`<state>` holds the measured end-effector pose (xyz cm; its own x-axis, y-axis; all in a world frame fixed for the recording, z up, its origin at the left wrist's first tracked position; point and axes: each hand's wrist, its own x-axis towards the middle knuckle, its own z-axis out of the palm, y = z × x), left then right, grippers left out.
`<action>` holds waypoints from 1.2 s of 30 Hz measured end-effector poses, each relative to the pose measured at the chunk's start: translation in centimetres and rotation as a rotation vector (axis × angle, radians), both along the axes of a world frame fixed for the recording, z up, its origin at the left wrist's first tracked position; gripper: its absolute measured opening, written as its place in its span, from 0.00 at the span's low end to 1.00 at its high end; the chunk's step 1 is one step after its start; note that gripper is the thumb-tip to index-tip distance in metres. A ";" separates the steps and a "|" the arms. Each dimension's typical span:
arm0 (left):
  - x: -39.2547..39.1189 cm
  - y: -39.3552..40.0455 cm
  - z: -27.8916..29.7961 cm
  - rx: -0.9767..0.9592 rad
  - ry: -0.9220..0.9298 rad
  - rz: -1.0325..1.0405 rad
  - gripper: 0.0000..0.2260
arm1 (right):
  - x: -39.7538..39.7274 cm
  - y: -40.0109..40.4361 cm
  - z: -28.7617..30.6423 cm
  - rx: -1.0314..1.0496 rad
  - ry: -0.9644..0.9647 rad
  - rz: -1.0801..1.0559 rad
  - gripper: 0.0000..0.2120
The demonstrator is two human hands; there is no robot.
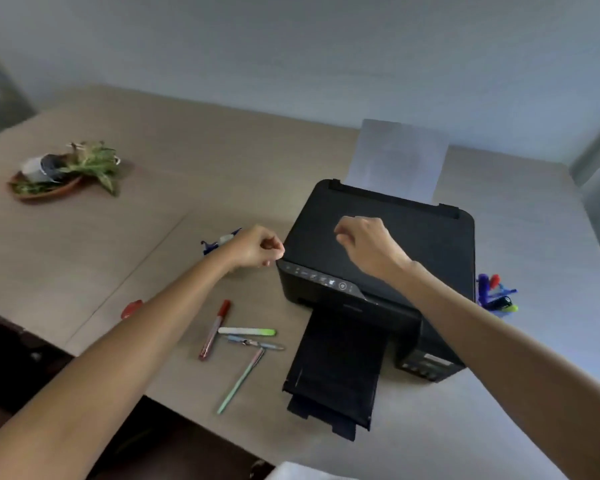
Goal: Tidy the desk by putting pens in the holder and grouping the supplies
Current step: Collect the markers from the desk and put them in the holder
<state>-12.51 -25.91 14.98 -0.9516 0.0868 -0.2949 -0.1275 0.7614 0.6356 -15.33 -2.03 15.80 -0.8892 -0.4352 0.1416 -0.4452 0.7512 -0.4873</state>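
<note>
Table (pixel 194 161): pale wood-grain top, seen from above; a seam runs diagonally across its left part.
Printer (pixel 378 244): black, right of centre, white sheet (pixel 400 157) standing in its rear feed, front output tray (pixel 336 372) extended toward the viewer.
Left hand (pixel 257 247): raised above the table just left of the printer's front corner; grip curled into a loose fist, thumb against fingertips; whether anything small is pinched, cannot tell.
Right hand (pixel 364 240): raised over the printer lid, back of hand toward camera; grip curled in, fingers bent; nothing visibly held.
Red marker (pixel 215 329): flat on table, left of the output tray, cap end away from viewer.
White-green highlighter (pixel 246 331): flat, just right of the red marker, its white end near the marker's barrel.
Blue-grey pen (pixel 255 342): flat, just below the highlighter, roughly parallel to it.
Pale green pen (pixel 241 379): flat, diagonal, upper end meeting the blue-grey pen.
Pen holder (pixel 496 296): right of the printer, partly hidden by the right forearm; blue, red, black and yellow-green pens stand out of it.
Blue-white item (pixel 220 240): behind the left wrist, blurred, kind not identifiable.
Small red object (pixel 131 309): near the table's left front edge, beside the left forearm.
Plant dish (pixel 49 187): far left, brown, holding a tipped pot and green leaves.
</note>
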 end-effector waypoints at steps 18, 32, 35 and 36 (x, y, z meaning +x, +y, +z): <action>7.0 -12.0 -19.5 -0.387 -0.313 0.167 0.19 | 8.5 -17.6 -15.4 0.614 -0.465 0.213 0.12; 4.0 -11.2 -19.2 -0.129 -0.155 -0.085 0.10 | 8.1 -16.5 -17.6 0.698 -0.312 0.266 0.12; 3.5 -10.4 -19.7 -0.194 -0.225 -0.227 0.19 | 9.2 -15.5 -16.4 0.587 -0.258 0.380 0.10; 3.5 -10.3 -19.8 -0.230 -0.234 -0.265 0.21 | 9.8 -15.5 -16.2 0.534 -0.226 0.431 0.11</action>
<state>-8.96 -36.18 -4.82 -0.8102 0.2266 -0.5406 -0.0286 0.9059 0.4226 -5.51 -17.56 -0.42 -0.6050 -0.7122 -0.3560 -0.6875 0.6928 -0.2177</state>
